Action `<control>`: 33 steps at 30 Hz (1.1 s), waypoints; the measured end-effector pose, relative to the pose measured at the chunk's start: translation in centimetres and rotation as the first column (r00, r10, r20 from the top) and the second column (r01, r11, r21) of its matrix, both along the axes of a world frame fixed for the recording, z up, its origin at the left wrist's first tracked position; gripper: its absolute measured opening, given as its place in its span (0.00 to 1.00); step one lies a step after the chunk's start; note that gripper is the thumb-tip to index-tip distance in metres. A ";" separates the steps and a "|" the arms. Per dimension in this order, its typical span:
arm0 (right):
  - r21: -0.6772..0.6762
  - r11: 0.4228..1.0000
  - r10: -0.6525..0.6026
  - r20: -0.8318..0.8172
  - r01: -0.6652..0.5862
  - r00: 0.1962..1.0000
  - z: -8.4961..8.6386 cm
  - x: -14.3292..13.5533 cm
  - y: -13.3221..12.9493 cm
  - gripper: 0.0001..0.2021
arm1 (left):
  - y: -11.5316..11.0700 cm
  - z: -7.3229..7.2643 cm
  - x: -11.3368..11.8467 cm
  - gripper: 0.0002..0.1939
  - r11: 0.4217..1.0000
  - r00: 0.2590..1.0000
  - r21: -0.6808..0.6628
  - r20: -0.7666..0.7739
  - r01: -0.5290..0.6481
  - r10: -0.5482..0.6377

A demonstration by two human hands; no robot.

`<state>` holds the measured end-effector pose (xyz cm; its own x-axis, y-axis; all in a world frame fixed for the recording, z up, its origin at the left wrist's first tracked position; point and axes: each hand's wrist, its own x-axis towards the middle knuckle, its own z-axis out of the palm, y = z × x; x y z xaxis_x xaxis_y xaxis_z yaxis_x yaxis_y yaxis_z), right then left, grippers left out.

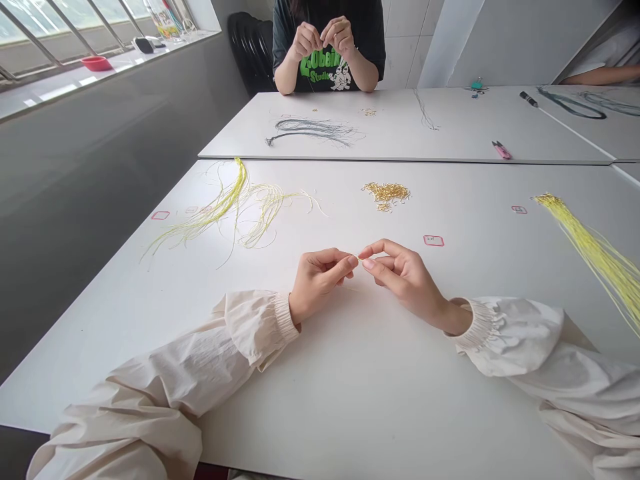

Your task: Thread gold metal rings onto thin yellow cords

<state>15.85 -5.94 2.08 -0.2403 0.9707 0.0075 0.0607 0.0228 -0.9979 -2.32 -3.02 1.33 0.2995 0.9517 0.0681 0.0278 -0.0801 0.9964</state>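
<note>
Here my left hand [320,279] and right hand [407,279] pinched a fine pale-yellow thread [359,259] between them. The heap of small gold metal pieces [387,193] lay beyond, nearer the right.

Left sleeve [150,393], toward 8 o'clock: cream-beige cloth, loose and wide, with many soft folds.
Left cuff [287,313]: a narrow ribbed band of similar cream colour, cloth gathered behind it.
Left grip [323,280]: a bare hand.
Right sleeve [530,337], toward 4 o'clock: similar cloth, looking paler, also baggy and creased.
Right cuff [476,327]: gathered band, small ruffles beside it.
Right grip [407,283]: a bare hand.
</note>
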 end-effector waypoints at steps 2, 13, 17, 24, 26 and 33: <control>0.022 1.000 -0.013 0.019 0.012 1.000 -0.1 -0.1 0.1 0.09 | 0.0 0.0 0.0 0.12 1.000 1.000 0.007 -0.001 0.009 -0.009; 0.227 0.974 -0.063 0.181 0.021 0.982 -0.4 0.3 0.4 0.06 | -0.2 -0.2 -0.1 0.12 0.997 0.997 -0.011 0.025 0.070 -0.070; 0.255 0.967 -0.047 0.214 -0.010 0.976 -0.3 0.5 0.5 0.06 | -0.2 -0.1 -0.1 0.11 0.994 0.994 -0.040 0.045 0.102 -0.100; 0.247 0.968 -0.019 0.248 -0.045 0.969 -0.2 0.9 0.8 0.06 | -0.4 -0.2 -0.1 0.12 0.996 0.996 -0.013 0.009 0.092 -0.092; 0.240 0.969 0.002 0.246 -0.064 0.969 -0.2 1.0 0.8 0.06 | -0.4 -0.3 -0.2 0.12 0.996 0.996 -0.007 0.002 0.087 -0.087; 0.237 0.966 0.043 0.252 -0.105 0.967 -0.2 1.4 1.0 0.06 | -0.4 -0.4 -0.1 0.12 0.997 0.997 0.028 -0.009 0.079 -0.078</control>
<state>17.23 -4.92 1.86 -0.3359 0.9253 0.1762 0.2892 0.2794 -0.9156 -2.45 -3.43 0.90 0.3739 0.9229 0.0918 0.0286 -0.1104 0.9935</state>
